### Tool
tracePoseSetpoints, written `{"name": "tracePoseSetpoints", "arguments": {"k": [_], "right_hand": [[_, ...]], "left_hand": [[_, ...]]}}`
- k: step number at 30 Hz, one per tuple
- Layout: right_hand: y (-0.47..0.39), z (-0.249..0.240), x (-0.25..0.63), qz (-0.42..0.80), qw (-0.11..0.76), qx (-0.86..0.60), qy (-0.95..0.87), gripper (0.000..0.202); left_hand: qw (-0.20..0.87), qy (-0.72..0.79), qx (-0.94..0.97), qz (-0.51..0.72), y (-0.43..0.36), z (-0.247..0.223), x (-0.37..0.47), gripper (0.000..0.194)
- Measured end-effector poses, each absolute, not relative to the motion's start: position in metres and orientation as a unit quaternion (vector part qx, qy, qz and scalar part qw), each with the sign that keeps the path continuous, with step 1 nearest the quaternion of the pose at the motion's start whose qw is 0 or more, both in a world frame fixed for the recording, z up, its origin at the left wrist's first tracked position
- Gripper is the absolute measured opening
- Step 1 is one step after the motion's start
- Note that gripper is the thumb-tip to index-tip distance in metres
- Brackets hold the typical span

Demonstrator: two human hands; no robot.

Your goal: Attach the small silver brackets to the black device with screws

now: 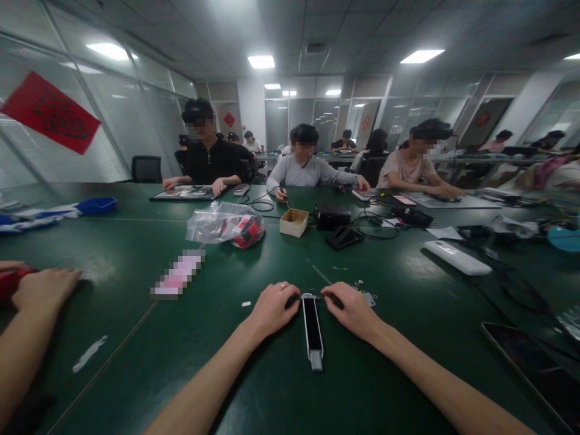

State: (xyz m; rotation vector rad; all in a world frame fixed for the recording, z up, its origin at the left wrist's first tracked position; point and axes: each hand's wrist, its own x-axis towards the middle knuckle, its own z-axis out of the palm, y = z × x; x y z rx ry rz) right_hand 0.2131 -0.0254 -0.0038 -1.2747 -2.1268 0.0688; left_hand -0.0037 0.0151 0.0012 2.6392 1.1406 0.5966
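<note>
A slim, long device with a black face, a pale frame and a grey end piece [313,329] lies on the green table between my hands. My left hand [275,309] rests left of its far end, fingers curled and thumb and fingertips close together. On the other side, my right hand [356,309] is curled the same way, its fingertips near the device's far end. Something small and thin seems to be at the fingertips, but I cannot make it out. Several small metal rings [359,284] and a small grey piece [370,299] lie just past my right hand.
A phone [180,273] lies to the left, near a co-worker's hand [45,289]. Ahead are a plastic bag [217,225], an open box [293,229] and black cables. On the right are a white device [457,257] and a dark tablet or phone [530,368]. Co-workers sit opposite.
</note>
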Motion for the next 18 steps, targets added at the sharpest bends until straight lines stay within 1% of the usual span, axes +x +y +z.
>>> {"name": "tracePoseSetpoints", "arguments": {"k": [18], "right_hand": [[-0.0256, -0.0047, 0.2145, 0.038, 0.328, -0.474, -0.816, 0.018]], "left_hand": [[0.102, 0.386, 0.892, 0.213, 0.0135, 0.0036, -0.0044, 0.013]]}}
